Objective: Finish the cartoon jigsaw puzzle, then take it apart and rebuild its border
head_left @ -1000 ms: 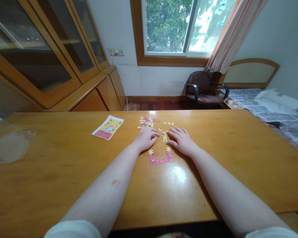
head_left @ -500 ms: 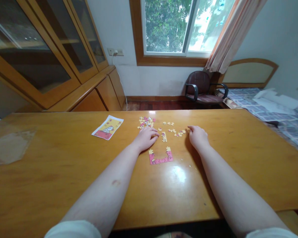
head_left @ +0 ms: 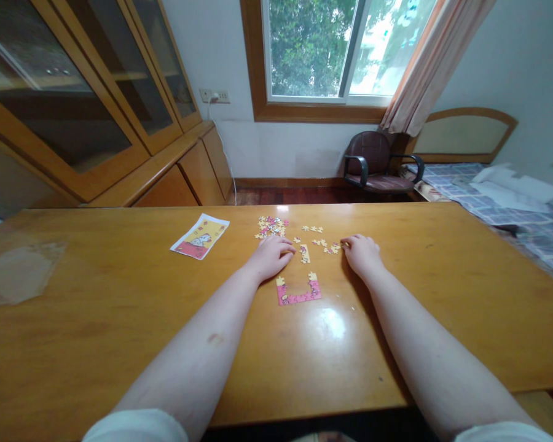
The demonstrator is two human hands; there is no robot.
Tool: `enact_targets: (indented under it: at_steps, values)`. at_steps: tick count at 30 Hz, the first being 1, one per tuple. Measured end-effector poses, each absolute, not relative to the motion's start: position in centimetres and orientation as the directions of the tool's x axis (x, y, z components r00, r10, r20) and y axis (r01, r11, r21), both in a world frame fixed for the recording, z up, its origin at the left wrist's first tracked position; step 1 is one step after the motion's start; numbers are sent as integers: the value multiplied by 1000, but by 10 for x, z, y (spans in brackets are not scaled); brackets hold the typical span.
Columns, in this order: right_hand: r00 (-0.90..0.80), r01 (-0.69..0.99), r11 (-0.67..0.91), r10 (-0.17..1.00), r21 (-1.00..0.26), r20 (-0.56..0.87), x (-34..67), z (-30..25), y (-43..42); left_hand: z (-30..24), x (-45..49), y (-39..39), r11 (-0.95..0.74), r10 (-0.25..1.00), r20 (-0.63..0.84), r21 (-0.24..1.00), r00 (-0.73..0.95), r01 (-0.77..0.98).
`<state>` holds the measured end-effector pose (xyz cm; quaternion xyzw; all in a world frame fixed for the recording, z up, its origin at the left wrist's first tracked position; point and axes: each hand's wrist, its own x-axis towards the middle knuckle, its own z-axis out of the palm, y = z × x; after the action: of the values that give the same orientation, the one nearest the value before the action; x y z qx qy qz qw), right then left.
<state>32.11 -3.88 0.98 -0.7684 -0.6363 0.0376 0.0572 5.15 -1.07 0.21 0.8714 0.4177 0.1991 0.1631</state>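
My left hand (head_left: 271, 255) rests palm down on the wooden table (head_left: 120, 294), fingers curled loosely, just left of a short yellow strip of joined pieces (head_left: 305, 253). My right hand (head_left: 361, 253) lies on the table with fingertips touching a few loose yellow pieces (head_left: 332, 248). Between my wrists lies a U-shaped pink and yellow puzzle border (head_left: 298, 293). A heap of loose pieces (head_left: 271, 226) lies beyond my left hand.
A picture card (head_left: 200, 236) lies at the left of the pieces. A clear plastic bag (head_left: 18, 270) lies at the far left. Beyond the table stand a cabinet (head_left: 96, 104), a dark armchair (head_left: 373, 162) and a bed (head_left: 498, 196).
My right hand moved away from the yellow strip to the right, then came slightly back left onto the loose pieces. My left hand stayed still.
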Motion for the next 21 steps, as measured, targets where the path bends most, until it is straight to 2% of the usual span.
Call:
enact_targets:
  at_steps: [6,9,14,21]
  values:
    - [289,955,-289,957,-62,-15,318,18,-45,2,51,-11,-596,795,215,456,568,661]
    - [289,956,-290,957,-44,-25,314,20,-48,2,51,-11,-596,794,211,454,570,663]
    - [195,974,-190,980,-122,27,311,16,-46,2,51,-11,-596,796,211,442,568,671]
    - [180,970,-173,984,-173,21,311,10,-40,4,52,-11,-598,793,210,441,571,669]
